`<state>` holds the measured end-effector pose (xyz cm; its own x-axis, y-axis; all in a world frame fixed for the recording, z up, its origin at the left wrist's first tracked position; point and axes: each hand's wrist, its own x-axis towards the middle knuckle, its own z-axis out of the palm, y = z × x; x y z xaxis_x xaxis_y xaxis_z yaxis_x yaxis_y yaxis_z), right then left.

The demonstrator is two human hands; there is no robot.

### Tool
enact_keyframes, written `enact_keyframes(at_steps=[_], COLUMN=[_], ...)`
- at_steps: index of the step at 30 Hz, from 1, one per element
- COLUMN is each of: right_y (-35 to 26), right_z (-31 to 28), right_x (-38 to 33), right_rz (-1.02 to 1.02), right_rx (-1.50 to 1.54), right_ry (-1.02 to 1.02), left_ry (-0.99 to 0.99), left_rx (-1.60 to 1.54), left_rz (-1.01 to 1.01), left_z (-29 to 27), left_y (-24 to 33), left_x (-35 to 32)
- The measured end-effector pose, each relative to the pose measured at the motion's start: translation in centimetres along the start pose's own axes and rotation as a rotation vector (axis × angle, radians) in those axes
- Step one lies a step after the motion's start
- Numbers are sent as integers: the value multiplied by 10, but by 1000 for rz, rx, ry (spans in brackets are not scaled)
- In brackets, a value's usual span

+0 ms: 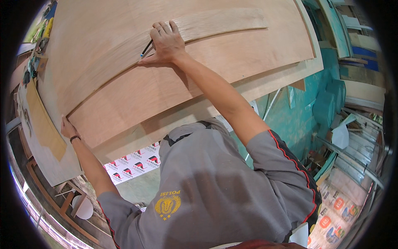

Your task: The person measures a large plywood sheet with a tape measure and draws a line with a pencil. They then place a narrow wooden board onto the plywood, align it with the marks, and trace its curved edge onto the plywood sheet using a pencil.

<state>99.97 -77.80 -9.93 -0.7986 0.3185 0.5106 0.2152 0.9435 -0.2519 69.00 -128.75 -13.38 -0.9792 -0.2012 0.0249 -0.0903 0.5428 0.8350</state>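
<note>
A long, thin plywood strip lies over a larger plywood sheet and looks curved in this wide view. My right hand is on the strip near its middle, the thumb stretched along the near edge and the other fingers bent over its face. Between the thumb and fingers of that hand is a dark pencil, tilted, with a light blue end low by the strip's edge. At the strip's left end, my left hand has its fingers closed at the corner; the fingertips are partly hidden. A dark band circles the left wrist.
Beneath the sheet, a paler board juts out toward me. A tan piece lies on a pale panel at left. Tools and oddments crowd the far left edge. To the right are a teal surface and a metal frame.
</note>
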Motion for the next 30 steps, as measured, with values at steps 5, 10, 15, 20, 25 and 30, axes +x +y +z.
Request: enact_keyframes(at_steps=[5,10,15,20,25,30], right_y=[-4,7,6,-22,-15,-15], right_z=[0,1,0,-14,-21,-7], right_x=[3,-2,1,13,4,6], right_rz=[-14,9,9,106,6,-15], right_rx=[7,15,19,111,-91,-113], right_ry=[14,-33,-88,-209,-154,-139], left_ry=[2,-8,-21,62,143,189], left_rx=[-82,-25,-56,577,197,165], left_rz=[-12,6,-68,468,168,92], left_z=[-6,9,18,-17,28,4], left_y=[-3,4,-26,-58,-15,5], left_x=[3,-4,3,39,2,-15])
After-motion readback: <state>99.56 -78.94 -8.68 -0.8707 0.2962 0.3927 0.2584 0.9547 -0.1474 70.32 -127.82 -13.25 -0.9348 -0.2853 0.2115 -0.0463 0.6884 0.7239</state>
